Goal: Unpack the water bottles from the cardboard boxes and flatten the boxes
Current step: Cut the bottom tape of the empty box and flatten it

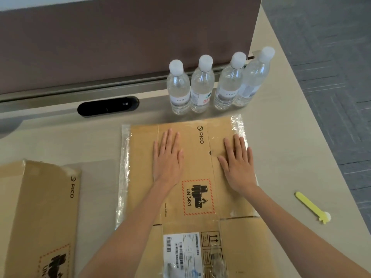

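1. At the far left lies a second cardboard box point(46, 207), cut off by the frame edge; it looks flattened, but I cannot be sure.
2. Behind it, a black oval slot point(108, 106) sits in the table point(291, 149).
3. In the middle, a flattened box point(198, 163) (printed "PICO" and "UN 3481") lies on the table.
4. The left hand point(167, 157) presses on it, palm down, fingers straight, holding nothing.
5. Four water bottles point(201, 87) stand upright in a row just behind this box.
6. The right hand point(237, 163) presses the same box, also flat, apart from the left.
7. A yellow tool point(309, 205) lies at the right.
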